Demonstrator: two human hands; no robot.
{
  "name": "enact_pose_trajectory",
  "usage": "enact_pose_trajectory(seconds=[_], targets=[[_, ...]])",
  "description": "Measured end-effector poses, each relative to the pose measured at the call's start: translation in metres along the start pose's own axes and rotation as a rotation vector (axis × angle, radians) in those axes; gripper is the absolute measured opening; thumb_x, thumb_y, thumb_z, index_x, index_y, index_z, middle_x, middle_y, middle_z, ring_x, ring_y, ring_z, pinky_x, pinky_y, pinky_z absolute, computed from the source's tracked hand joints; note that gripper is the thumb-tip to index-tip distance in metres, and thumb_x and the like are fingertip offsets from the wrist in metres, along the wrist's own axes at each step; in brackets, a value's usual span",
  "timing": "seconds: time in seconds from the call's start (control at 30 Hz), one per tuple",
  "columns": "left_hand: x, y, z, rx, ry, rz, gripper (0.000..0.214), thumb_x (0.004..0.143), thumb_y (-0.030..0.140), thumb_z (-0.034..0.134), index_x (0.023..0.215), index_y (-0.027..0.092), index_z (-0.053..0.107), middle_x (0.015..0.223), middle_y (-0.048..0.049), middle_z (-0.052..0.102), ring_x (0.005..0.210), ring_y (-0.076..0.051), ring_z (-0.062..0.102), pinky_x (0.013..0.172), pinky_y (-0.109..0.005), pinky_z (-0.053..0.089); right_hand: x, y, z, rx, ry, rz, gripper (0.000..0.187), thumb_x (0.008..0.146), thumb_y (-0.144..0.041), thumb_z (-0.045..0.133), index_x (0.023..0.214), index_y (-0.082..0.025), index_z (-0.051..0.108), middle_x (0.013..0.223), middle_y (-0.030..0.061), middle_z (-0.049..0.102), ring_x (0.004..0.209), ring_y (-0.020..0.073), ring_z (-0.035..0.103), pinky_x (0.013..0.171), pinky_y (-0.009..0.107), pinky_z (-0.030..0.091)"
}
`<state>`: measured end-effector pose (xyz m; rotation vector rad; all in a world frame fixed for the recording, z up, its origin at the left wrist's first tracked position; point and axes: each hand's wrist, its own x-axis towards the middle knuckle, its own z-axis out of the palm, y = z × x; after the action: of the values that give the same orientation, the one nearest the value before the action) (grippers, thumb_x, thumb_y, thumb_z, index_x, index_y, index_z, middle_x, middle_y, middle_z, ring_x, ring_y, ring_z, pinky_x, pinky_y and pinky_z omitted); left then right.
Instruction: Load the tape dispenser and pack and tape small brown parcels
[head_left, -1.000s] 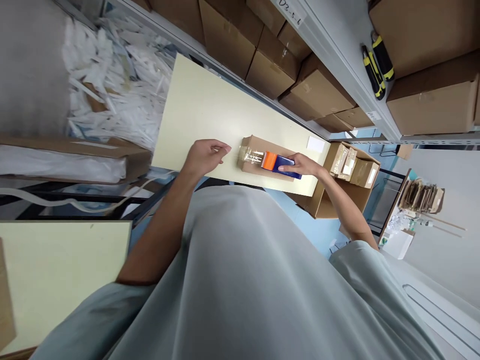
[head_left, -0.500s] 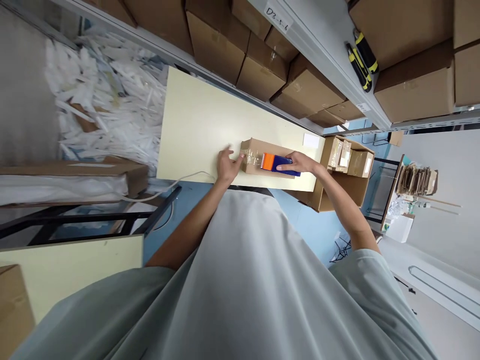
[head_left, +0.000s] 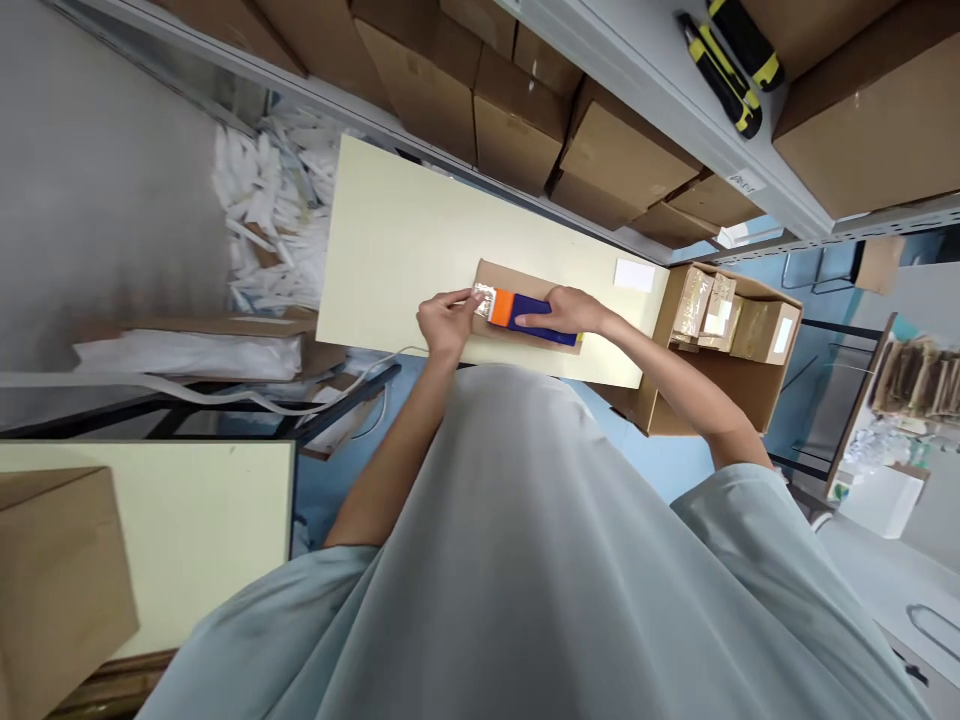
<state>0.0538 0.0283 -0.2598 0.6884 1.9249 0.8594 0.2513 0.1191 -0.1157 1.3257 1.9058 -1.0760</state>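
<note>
A small brown cardboard box [head_left: 525, 281] lies on the pale yellow table [head_left: 397, 250], near its front edge. My right hand [head_left: 566, 310] is closed round an orange and blue tape dispenser [head_left: 525, 318] that rests on top of the box. My left hand [head_left: 444, 320] pinches the left end of the box, where clear tape [head_left: 484, 298] shines, with the fingers curled on that end.
Shelves of brown cartons [head_left: 517, 120] run behind the table. An open carton [head_left: 720, 330] with small packed boxes stands to the right. White paper scraps [head_left: 270, 210] are piled to the left. Black and yellow tools [head_left: 724, 60] lie on the shelf. Another box [head_left: 52, 580] sits lower left.
My left hand came in from the left and took hold of the box's left end. The dispenser in my right hand slid left along the box top.
</note>
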Motion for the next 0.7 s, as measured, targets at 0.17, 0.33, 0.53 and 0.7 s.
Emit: enact_pose_trajectory(seconds=[0.17, 0.33, 0.53, 0.7], targets=[[0.007, -0.006, 0.006, -0.080, 0.090, -0.079, 0.026, 0.082, 0.029, 0.089, 0.102, 0.013, 0.090, 0.099, -0.0096, 0.088, 0.093, -0.026, 0.082, 0.089, -0.036, 0.069, -0.014, 0.014, -0.011, -0.041, -0.017, 0.015, 0.069, 0.104, -0.082, 0.070, 0.088, -0.015, 0.077, 0.094, 0.0137, 0.081, 0.083, 0.0235, 0.072, 0.072, 0.031, 0.047], [0.006, 0.003, 0.006, -0.074, 0.157, -0.127, 0.016, 0.079, 0.019, 0.092, 0.094, 0.014, 0.089, 0.085, -0.0034, 0.084, 0.085, -0.023, 0.078, 0.085, -0.035, 0.069, -0.075, 0.096, -0.029, 0.134, -0.183, 0.011, 0.072, 0.106, -0.082, 0.066, 0.076, -0.017, 0.076, 0.078, 0.0094, 0.081, 0.070, 0.0180, 0.071, 0.071, 0.029, 0.050], [-0.002, 0.022, 0.010, -0.026, 0.205, -0.159, 0.020, 0.089, 0.006, 0.087, 0.109, 0.005, 0.085, 0.080, 0.0036, 0.078, 0.080, -0.013, 0.066, 0.094, -0.033, 0.066, -0.104, 0.180, -0.019, 0.189, -0.174, 0.035, 0.066, 0.098, -0.083, 0.076, 0.076, -0.021, 0.068, 0.071, 0.0023, 0.071, 0.063, 0.0152, 0.061, 0.062, 0.031, 0.040], [-0.005, 0.027, 0.012, -0.021, 0.244, -0.149, 0.019, 0.088, 0.001, 0.087, 0.107, 0.005, 0.085, 0.075, 0.0065, 0.075, 0.079, -0.012, 0.065, 0.096, -0.034, 0.066, -0.077, 0.200, -0.001, 0.203, -0.157, 0.053, 0.067, 0.095, -0.080, 0.082, 0.070, -0.021, 0.064, 0.069, 0.0023, 0.068, 0.063, 0.0158, 0.061, 0.062, 0.032, 0.039]])
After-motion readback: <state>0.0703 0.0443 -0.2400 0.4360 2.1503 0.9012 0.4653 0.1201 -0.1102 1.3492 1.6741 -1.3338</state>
